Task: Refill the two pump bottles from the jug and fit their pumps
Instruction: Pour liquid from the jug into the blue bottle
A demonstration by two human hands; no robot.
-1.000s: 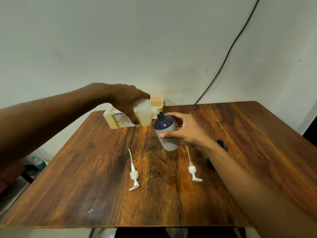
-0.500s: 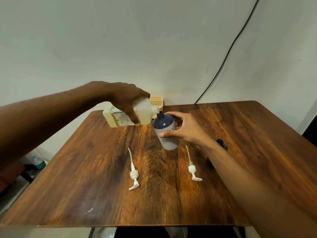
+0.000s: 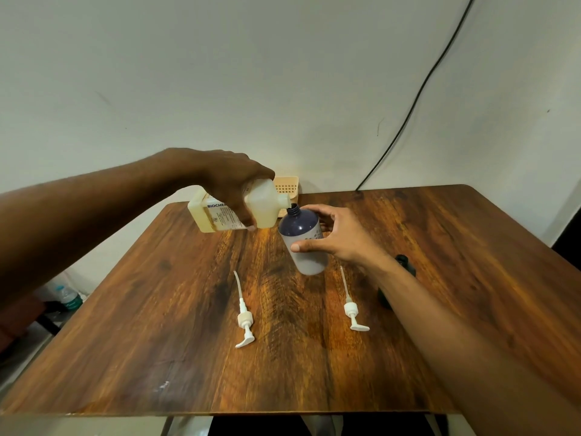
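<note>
My left hand grips a cream plastic jug, tipped nearly level, its spout right at the open neck of a dark blue pump bottle. That bottle stands on the wooden table, and my right hand wraps its right side. Two white pumps lie flat nearer to me: one on the left, one on the right. A second dark bottle is mostly hidden behind my right forearm.
A small beige slotted basket sits at the table's far edge behind the jug. A black cable runs down the wall to the table's back. A water bottle stands on the floor at the left.
The jug has lifted slightly at its base end, keeping its spout at the bottle's neck. My right hand stays on the bottle.
</note>
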